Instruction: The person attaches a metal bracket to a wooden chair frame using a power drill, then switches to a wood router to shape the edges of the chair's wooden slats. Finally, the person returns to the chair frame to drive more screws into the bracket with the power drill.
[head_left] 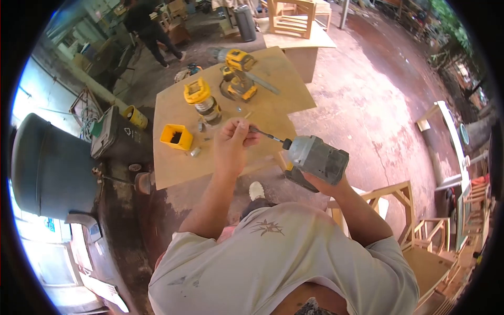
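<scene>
My right hand (328, 184) is wrapped round the handle of a grey and black power driver (317, 157), held at chest height. A long thin bit (270, 136) sticks out of its chuck to the left. At the bit's far end, my left hand (236, 137) has its fingers pinched together; whether they hold the bit's tip or a small screw is too small to tell. Below and beyond my hands lies a wooden board tabletop (173, 110). On it are a yellow box (177, 137) with dark small pieces inside, a yellow-topped tool (202, 100) and a yellow drill (239, 86).
Another yellow tool (236, 59) lies at the board's far edge. A blue barrel (55, 165) and a dark bin (118, 136) stand left. Wooden frames (409, 205) are at right. A person in dark clothes (149, 31) stands at the back left.
</scene>
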`<state>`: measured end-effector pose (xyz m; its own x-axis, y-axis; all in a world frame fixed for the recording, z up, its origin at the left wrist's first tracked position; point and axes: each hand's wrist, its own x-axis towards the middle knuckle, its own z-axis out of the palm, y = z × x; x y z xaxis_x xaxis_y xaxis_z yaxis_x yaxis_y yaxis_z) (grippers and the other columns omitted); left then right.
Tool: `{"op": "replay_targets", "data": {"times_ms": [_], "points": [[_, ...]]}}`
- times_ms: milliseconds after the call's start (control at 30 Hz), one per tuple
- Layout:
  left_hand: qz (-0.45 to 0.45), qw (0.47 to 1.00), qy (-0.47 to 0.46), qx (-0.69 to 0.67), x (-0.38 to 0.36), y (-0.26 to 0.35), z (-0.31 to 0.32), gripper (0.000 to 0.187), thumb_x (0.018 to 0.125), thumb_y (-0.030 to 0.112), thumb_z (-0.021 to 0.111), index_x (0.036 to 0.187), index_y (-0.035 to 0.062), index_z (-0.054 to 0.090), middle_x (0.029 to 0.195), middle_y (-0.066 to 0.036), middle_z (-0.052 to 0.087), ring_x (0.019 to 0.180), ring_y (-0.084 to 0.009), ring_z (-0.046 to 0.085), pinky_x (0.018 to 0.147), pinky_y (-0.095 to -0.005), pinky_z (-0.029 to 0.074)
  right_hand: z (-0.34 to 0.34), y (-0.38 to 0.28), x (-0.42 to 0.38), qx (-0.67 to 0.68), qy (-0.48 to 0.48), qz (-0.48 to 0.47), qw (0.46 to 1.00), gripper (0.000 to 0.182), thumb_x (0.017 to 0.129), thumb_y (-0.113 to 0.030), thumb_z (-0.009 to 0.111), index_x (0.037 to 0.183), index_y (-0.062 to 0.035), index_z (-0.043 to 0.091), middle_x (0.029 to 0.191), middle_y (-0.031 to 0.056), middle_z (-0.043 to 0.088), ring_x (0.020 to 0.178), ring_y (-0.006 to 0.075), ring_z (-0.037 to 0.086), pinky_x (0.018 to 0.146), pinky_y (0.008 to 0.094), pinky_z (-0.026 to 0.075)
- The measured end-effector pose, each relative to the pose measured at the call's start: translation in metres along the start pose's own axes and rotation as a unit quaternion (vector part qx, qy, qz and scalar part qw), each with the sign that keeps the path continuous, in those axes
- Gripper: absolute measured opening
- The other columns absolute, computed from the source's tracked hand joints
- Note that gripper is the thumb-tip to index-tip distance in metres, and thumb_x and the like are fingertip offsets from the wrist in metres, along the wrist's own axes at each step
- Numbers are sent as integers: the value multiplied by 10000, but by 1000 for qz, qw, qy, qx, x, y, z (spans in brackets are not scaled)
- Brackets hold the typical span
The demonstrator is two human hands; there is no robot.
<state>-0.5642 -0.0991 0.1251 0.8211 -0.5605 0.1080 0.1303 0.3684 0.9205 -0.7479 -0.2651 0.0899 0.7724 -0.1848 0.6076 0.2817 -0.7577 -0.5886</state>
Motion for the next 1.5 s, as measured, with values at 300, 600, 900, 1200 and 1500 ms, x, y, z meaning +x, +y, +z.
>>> {"op": "replay_targets", "data": {"times_ms": [300, 600, 900, 1200, 1500], "points": [[-158, 981, -92, -63, -6, -81, 52, 186, 964, 233, 566, 972, 51, 604, 868, -63, 664, 746, -146, 659, 670, -256, 545, -31, 32, -93, 137, -17, 118, 983, 340, 782, -98, 720, 1098, -54, 604, 1027, 100, 636, 938, 255, 612, 813, 369, 492], [-105, 969, -222, -11, 16, -89, 55, 333, 982, 336, 513, 1036, 25, 618, 891, -77, 660, 787, -164, 662, 678, -279, 538, -26, 27, -101, -172, 6, 45, 984, 228, 774, -95, 645, 996, -65, 603, 858, 115, 608, 822, 305, 612, 719, 406, 512], [14, 324, -202, 924, 203, -152, -116, 257, 896, 187, 515, 1070, 61, 656, 1118, -176, 616, 1125, -364, 524, 913, -429, 438, -2, 52, -114, -125, -100, 371, 915, 354, 879, -251, 656, 1153, -71, 522, 1050, 77, 611, 943, 160, 617, 760, 257, 512], [34, 600, -14, 799, 213, -165, -125, 282, 947, 184, 437, 1031, 19, 650, 993, -191, 660, 912, -324, 646, 802, -405, 530, -2, 7, -86, -340, -169, 308, 873, 409, 884, -176, 637, 1236, -39, 479, 1110, 116, 599, 894, 184, 630, 735, 297, 530], [132, 549, -167, 808, 254, -197, -162, 282, 914, 204, 460, 926, -3, 650, 956, -198, 644, 952, -368, 601, 818, -452, 488, -8, -3, -93, -299, 40, 137, 944, 130, 730, -132, 622, 825, -44, 603, 676, 131, 538, 587, 312, 577, 499, 407, 469]]}}
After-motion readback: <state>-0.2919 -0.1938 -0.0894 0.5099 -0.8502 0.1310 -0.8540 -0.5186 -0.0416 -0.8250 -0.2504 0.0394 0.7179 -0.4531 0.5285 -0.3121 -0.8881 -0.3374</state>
